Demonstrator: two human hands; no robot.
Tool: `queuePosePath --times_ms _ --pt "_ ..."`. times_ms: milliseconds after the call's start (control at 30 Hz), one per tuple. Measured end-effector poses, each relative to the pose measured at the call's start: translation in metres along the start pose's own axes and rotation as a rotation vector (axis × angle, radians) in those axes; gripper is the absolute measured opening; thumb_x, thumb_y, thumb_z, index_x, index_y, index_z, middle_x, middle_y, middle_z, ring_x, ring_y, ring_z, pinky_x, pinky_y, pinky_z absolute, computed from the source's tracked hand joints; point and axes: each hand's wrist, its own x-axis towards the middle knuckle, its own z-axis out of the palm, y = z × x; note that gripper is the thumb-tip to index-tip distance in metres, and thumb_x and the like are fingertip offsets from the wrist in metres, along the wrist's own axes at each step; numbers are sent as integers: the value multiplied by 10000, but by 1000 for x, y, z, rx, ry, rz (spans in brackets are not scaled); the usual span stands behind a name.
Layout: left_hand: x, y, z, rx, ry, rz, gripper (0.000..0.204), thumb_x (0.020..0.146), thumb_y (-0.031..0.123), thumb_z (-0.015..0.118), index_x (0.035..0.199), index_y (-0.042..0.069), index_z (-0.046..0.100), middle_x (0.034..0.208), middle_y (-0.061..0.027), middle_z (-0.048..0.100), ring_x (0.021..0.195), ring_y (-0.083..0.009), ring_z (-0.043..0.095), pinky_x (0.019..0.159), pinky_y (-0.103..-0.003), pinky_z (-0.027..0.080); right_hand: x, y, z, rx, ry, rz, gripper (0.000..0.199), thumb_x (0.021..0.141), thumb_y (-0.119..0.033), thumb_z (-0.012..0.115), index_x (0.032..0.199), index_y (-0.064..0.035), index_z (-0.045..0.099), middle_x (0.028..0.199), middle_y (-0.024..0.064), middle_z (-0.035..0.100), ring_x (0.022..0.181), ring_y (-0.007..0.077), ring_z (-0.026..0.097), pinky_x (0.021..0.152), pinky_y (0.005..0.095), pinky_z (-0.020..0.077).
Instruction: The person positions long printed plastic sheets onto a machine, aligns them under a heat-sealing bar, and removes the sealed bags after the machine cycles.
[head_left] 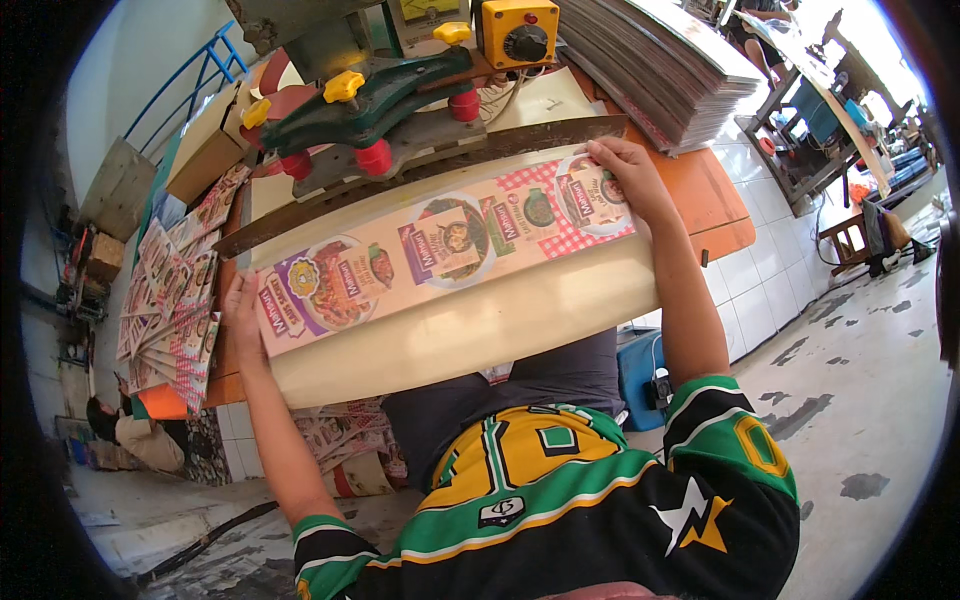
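A long printed sheet (395, 265) with food pictures and a red checked pattern lies slantwise over a cream, curved-looking board (470, 325). At its left end, my left hand (243, 315) grips the edge, fingers partly hidden along the side. My right hand (628, 175) is closed over the upper right corner, the fingertips resting on the sheet's far edge. Just behind the sheet runs a long dark metal bar (330, 207). Beyond the bar stands a machine with a green arm (375, 100), red cylinders (373, 157) and yellow knobs (343, 86).
Loose printed sheets (165, 300) are piled at the left of the orange table (725, 215). A tall stack of flat boards (660, 70) stands at the back right. A yellow control box (517, 33) with a black dial sits above the machine. Cardboard box (205, 145) at back left.
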Motion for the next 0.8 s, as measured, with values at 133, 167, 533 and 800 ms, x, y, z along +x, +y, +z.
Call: queuePosePath --times_ms 133,167,533,800 --pt "0 -11 -20 41 -73 26 224 1050 253 616 1078 31 629 1004 -27 685 862 -85 652 760 -232 534 -5 -4 -4 -82 128 -50 288 1035 -284 650 984 -10 722 860 -43 637 791 35 554 701 211 448" --pt "-1 -13 -26 61 -55 41 229 1051 249 613 1084 23 633 1006 -31 681 867 -93 652 761 -237 535 -5 -5 -2 -102 142 -103 284 1036 -278 649 967 -12 715 855 -53 623 790 30 537 708 207 432" --pt "-59 32 -1 620 91 506 257 1032 221 630 1040 -27 698 1041 -102 710 1004 -185 644 952 -340 489 -61 -24 -38 -155 98 -263 204 999 -196 682 1039 -8 750 966 2 715 857 76 583 776 253 468" --pt "-66 15 16 641 -20 240 165 1024 82 612 1083 -25 722 1068 -111 755 1016 -148 688 910 -273 529 -83 -12 -26 -333 13 -96 177 957 1 620 1103 7 721 1065 39 741 1016 146 679 944 310 528"
